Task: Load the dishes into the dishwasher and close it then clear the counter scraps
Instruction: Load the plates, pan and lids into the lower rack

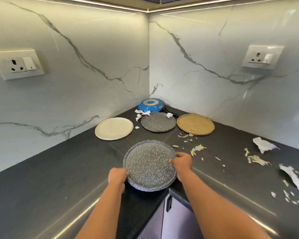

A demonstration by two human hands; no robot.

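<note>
A grey speckled plate [149,164] is held at the front corner of the dark counter [59,169]. My left hand [117,175] grips its near-left rim and my right hand [182,161] grips its right rim. Farther back lie a cream plate [114,128], a second grey speckled plate [158,124] and a tan plate [195,124]. A blue pan [150,105] sits upside down in the corner. Vegetable scraps [198,148] and torn paper bits [264,145] litter the right side of the counter. The dishwasher is out of view.
Marble walls meet in a corner behind the dishes, with a socket [17,64] on the left wall and another socket [261,57] on the right. A cabinet front [171,219] shows below the counter's inner corner.
</note>
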